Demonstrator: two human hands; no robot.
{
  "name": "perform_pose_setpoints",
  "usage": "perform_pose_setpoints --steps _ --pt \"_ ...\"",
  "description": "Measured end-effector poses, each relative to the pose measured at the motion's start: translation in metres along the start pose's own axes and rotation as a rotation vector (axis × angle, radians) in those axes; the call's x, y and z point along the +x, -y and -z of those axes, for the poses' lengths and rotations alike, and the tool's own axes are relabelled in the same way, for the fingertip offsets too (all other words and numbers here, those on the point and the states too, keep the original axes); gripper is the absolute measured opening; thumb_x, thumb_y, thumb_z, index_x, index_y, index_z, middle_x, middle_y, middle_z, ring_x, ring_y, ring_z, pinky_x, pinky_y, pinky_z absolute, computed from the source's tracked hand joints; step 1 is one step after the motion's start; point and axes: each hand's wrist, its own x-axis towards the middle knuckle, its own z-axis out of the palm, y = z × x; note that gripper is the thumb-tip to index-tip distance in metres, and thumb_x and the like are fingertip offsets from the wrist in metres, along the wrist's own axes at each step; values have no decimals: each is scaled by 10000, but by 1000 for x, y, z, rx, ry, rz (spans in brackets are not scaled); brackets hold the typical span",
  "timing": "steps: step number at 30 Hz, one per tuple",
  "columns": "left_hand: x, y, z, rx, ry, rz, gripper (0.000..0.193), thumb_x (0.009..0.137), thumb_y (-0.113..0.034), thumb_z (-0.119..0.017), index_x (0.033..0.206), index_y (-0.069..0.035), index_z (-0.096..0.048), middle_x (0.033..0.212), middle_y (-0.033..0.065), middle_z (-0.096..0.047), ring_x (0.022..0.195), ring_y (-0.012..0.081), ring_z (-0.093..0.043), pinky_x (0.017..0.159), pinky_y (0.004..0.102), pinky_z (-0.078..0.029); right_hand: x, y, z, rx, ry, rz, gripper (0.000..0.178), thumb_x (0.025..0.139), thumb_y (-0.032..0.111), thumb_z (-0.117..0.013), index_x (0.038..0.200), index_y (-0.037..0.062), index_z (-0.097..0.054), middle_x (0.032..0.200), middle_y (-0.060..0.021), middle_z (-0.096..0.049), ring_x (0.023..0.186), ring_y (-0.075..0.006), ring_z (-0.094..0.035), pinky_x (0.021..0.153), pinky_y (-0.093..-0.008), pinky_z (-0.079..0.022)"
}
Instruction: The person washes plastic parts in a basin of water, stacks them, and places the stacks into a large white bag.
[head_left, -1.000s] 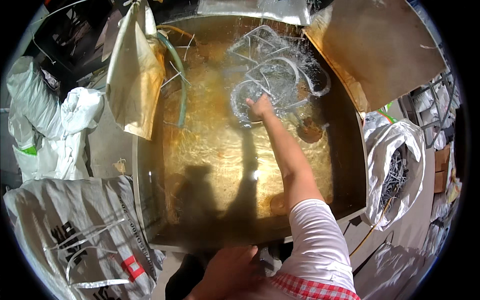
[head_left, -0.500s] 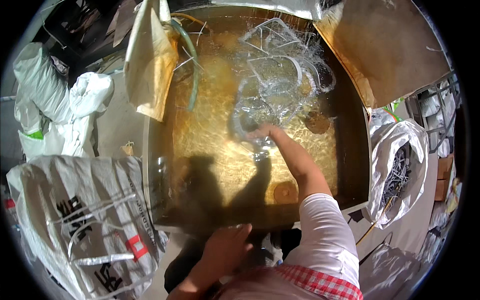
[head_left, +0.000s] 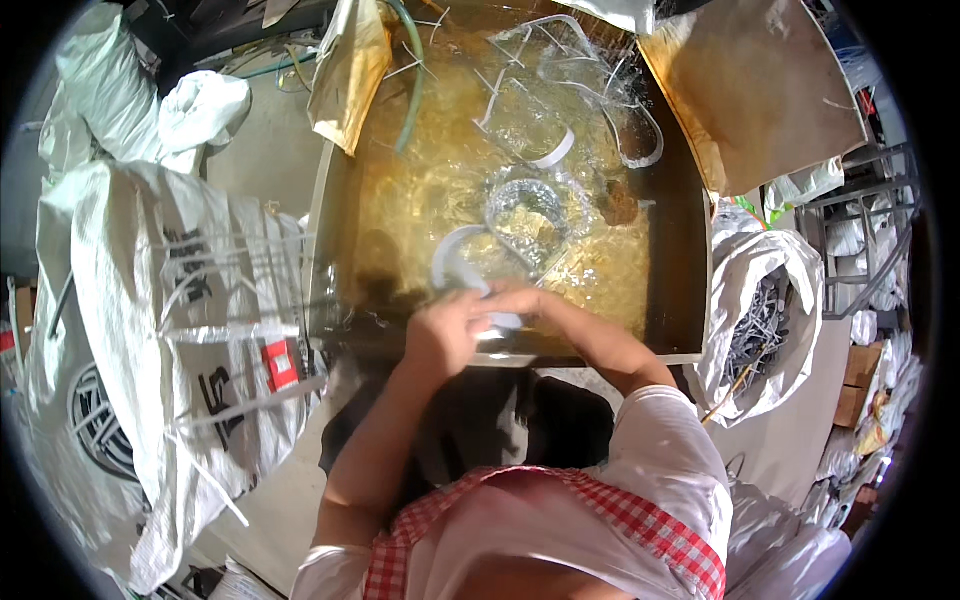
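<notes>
Left hand (head_left: 440, 338) and right hand (head_left: 522, 299) meet over the near side of the tank (head_left: 680, 280), fingers overlapping. Curved pale strip (head_left: 445, 258) runs into them from just beyond. Blur hides the grip; can't tell how closed either set of fingers is. Past the fingertips: looped strip (head_left: 497, 203) in water, then other strips (head_left: 647, 155) farther off, green hose (head_left: 415, 95) far left. Scrap sack (head_left: 812, 275) well right.

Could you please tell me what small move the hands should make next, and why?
Probably close the left hand more firmly on the pale curved strip: both it and the right hand meet at the strip's lower end, near the front edge of the tank, and blur hides whether either has a secure hold.
</notes>
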Motion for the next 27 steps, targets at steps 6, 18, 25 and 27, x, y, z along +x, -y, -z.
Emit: perform_pose_setpoints --steps 6,18,25,27 --pt "0 19 7 3 -99 171 416 792 -184 -619 1157 -21 -506 1029 175 -591 941 295 -580 805 342 -463 -26 71 -19 236 -11 -17 632 763 453 -638 1203 29 -475 1059 -117 -571 971 -206 -541 846 -307 -427" --pt "29 29 1 -1182 -461 893 452 793 -209 -643 1124 31 -451 1031 115 -541 938 171 -526 746 314 -450 -53 91 -13 599 -303 202 600 771 487 -602 1103 -4 -509 980 -113 -574 887 -209 -568 804 -330 -466" --pt "29 33 1 -1598 -351 576 235 796 -41 -594 995 35 -496 869 110 -567 734 192 -580 619 317 -483 -59 120 -24 565 -200 267 615 710 361 -706 1143 -6 -471 1082 -101 -536 1003 -199 -515 894 -338 -402" --pt "31 36 1 -1595 -331 478 213 821 -80 -596 997 -17 -494 811 82 -566 760 182 -587 644 306 -506 -56 115 -31 616 -257 380 638 701 320 -718 1172 -13 -445 1091 -97 -524 1008 -192 -508 886 -331 -405"
